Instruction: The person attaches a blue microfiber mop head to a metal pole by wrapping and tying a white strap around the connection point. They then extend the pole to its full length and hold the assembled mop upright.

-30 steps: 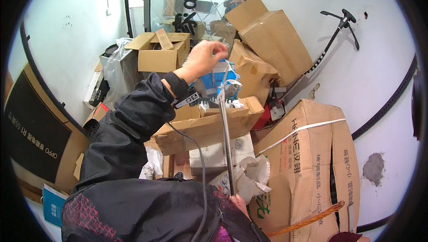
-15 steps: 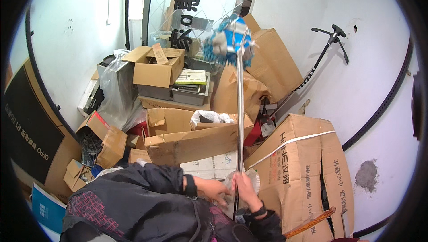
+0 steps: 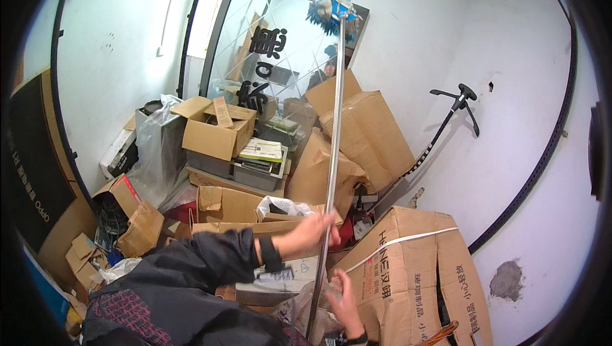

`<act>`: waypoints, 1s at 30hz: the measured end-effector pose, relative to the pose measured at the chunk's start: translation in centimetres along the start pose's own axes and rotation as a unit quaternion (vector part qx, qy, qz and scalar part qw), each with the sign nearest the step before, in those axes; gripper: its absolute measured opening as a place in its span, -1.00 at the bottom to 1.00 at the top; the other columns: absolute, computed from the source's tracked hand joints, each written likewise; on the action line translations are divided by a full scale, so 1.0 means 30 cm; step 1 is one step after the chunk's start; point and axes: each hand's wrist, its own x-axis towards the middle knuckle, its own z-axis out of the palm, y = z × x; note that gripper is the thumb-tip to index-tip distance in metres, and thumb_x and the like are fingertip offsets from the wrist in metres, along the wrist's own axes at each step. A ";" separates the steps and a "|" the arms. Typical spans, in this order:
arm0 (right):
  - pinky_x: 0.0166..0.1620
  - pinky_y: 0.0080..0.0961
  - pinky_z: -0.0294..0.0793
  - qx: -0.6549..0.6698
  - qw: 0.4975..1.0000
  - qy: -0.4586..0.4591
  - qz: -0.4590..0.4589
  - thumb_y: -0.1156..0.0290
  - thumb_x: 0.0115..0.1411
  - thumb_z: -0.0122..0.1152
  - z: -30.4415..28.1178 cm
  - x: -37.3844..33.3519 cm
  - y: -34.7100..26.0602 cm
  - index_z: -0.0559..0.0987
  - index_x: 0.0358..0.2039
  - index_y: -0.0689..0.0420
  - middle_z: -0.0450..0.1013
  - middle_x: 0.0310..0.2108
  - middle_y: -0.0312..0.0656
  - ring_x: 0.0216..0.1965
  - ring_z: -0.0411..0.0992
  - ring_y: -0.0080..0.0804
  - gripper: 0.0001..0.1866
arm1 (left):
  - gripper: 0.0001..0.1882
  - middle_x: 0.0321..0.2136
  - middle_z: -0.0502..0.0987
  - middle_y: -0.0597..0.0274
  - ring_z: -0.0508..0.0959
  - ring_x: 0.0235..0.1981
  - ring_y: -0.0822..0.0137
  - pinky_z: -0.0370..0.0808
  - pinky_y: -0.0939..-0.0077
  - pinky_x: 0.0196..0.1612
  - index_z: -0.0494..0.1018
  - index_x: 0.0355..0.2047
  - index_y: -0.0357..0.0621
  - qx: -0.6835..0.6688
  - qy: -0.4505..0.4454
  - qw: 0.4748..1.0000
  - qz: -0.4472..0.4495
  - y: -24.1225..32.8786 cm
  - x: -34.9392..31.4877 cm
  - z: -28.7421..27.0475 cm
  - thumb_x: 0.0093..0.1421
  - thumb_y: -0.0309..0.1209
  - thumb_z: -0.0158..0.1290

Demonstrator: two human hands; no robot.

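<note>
A mop with a silver pole [image 3: 335, 129] stands nearly upright in front of me. Its blue and grey head [image 3: 334, 13] is at the top, in front of the upper right corner of the mirror. My left hand [image 3: 305, 236] is closed round the pole at about mid-height, its arm reaching in from the left in a black sleeve. Lower down and to the right, my right hand [image 3: 343, 302] is open beside the pole, fingers apart. The pole's bottom end is hidden by my clothes and the clutter.
A large strapped carton [image 3: 408, 269] stands close on the right. Ahead lie an open long carton [image 3: 217, 209], an open box [image 3: 210, 139] on grey bins, and more cardboard [image 3: 370, 135]. Behind them leans a framed mirror [image 3: 293, 46]. A black stand with prongs [image 3: 460, 98] leans at the right wall.
My left hand has moved up onto the pole, while my right hand has let go and opened below it. The mop head appears higher, and the view has tilted upward.
</note>
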 end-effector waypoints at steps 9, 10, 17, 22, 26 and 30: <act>-0.18 -0.49 0.41 0.002 0.975 -0.016 0.220 0.07 0.14 0.16 0.181 -0.537 0.318 0.31 0.08 0.17 0.45 -0.25 0.01 -0.24 0.42 -0.19 -0.40 | -0.61 -0.60 0.40 0.27 0.46 -0.65 0.36 0.43 0.55 -0.59 0.26 -0.38 -0.11 -0.103 0.153 0.974 0.129 0.343 0.378 -0.205 0.29 -0.02 -0.18; -0.19 -0.48 0.41 -0.009 0.974 -0.009 0.225 0.07 0.14 0.16 0.179 -0.539 0.318 0.31 0.07 0.18 0.45 -0.26 0.01 -0.25 0.42 -0.19 -0.40 | -0.61 -0.63 0.39 0.29 0.42 -0.68 0.38 0.41 0.57 -0.62 0.26 -0.40 -0.10 -0.126 0.165 0.968 0.137 0.359 0.414 -0.215 0.28 -0.02 -0.17; -0.22 -0.44 0.41 -0.067 0.963 0.032 0.259 0.08 0.14 0.16 0.195 -0.462 0.243 0.35 0.02 0.20 0.46 -0.30 0.01 -0.28 0.42 -0.18 -0.44 | -0.59 -0.70 0.35 0.31 0.37 -0.78 0.43 0.30 0.54 -0.72 0.25 -0.48 -0.09 -0.094 0.220 0.954 0.178 0.433 0.600 -0.386 0.30 -0.02 -0.20; -0.24 -0.42 0.41 -0.105 0.950 0.061 0.288 0.08 0.14 0.16 0.238 -0.401 0.199 0.38 -0.02 0.21 0.46 -0.33 0.02 -0.30 0.43 -0.18 -0.46 | -0.51 -0.51 0.46 0.25 0.50 -0.65 0.39 0.37 0.49 -0.62 0.26 -0.32 -0.12 -0.064 0.057 0.992 0.092 0.364 0.629 -0.496 0.27 0.10 -0.25; -0.26 -0.40 0.40 -0.130 0.937 0.085 0.312 0.08 0.14 0.16 0.284 -0.337 0.148 0.41 -0.05 0.23 0.46 -0.36 0.02 -0.32 0.43 -0.18 -0.48 | -0.68 -0.64 0.52 0.17 0.50 -0.63 0.42 0.43 0.53 -0.53 0.38 -0.41 -0.16 -0.126 -0.160 0.978 0.037 0.108 0.410 -0.285 0.25 -0.14 -0.09; -0.27 -0.38 0.40 -0.139 0.918 0.110 0.354 0.09 0.14 0.16 0.332 -0.258 0.107 0.43 -0.08 0.24 0.47 -0.38 0.02 -0.34 0.43 -0.18 -0.50 | -0.69 -0.69 0.44 0.28 0.51 -0.61 0.44 0.33 0.61 -0.60 0.29 -0.47 -0.04 -0.174 -0.137 0.973 -0.071 -0.098 0.219 -0.115 0.26 -0.11 -0.05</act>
